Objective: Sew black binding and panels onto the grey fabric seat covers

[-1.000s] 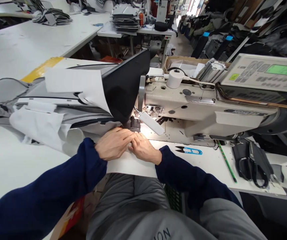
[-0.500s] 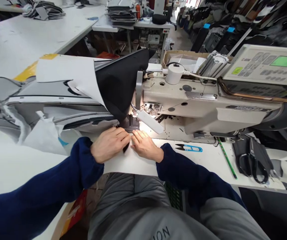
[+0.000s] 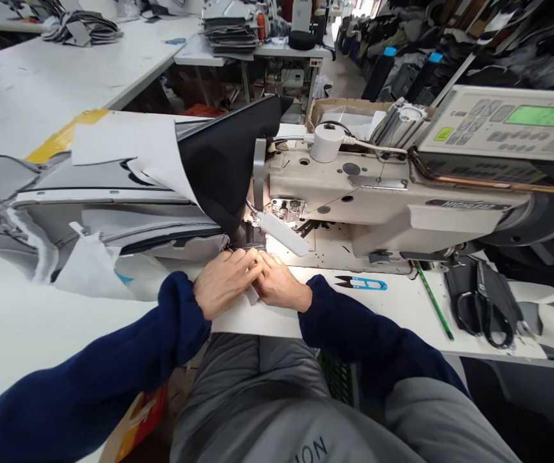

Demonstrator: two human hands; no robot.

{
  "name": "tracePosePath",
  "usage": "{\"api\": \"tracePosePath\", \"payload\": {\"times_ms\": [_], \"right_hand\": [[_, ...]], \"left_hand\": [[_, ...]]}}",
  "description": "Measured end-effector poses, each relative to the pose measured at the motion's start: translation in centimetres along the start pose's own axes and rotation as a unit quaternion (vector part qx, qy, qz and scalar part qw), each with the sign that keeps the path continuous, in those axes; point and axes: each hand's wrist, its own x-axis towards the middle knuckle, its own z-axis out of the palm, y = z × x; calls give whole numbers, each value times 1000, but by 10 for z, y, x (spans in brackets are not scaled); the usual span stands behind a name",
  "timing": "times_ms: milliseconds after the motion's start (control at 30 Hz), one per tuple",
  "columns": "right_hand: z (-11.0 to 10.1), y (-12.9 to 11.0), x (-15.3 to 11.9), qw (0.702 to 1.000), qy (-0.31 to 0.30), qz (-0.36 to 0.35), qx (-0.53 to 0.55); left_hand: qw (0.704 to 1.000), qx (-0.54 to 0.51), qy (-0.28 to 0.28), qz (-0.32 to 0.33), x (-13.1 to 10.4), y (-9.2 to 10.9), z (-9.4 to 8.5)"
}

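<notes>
My left hand (image 3: pixel 226 283) and my right hand (image 3: pixel 279 284) meet at the front of the sewing machine (image 3: pixel 335 186), fingers bent and pressed together. Both pinch the edge of a fabric piece, mostly hidden under the fingers. A small grey end of the fabric piece (image 3: pixel 252 295) sticks out below them. Just beyond my fingertips, dark material (image 3: pixel 254 236) lies in the lit needle area. To the left, a bulky grey bag-like sewn piece (image 3: pixel 161 222) spreads over the table, with a black panel (image 3: pixel 231 161) standing up beside the machine head.
Blue thread snips (image 3: pixel 361 283), a green pencil (image 3: pixel 435 299) and black-handled scissors (image 3: pixel 484 315) lie right of my hands. A white lamp (image 3: pixel 283 233) hangs before the needle area. The control panel (image 3: pixel 513 122) sits atop the machine. Stacked pieces (image 3: pixel 229 35) stand behind.
My left hand has shifted right, against my right hand. The fabric end below the fingers has turned from dark to grey. The whole view has shifted slightly.
</notes>
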Motion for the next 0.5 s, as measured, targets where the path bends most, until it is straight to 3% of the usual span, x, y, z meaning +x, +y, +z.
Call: {"api": "tracePosePath", "payload": {"times_ms": [167, 300, 400, 500], "right_hand": [[-6, -2, 2, 1000, 14, 10, 7], [-10, -2, 2, 1000, 10, 16, 7], [-10, -2, 1, 1000, 15, 16, 10], [-8, -2, 1, 1000, 23, 19, 11]], "left_hand": [[995, -27, 18, -89, 27, -31, 36], [990, -87, 9, -110, 31, -42, 61], [978, -142, 8, -153, 22, -39, 63], [943, -248, 37, -218, 14, -33, 53]]}}
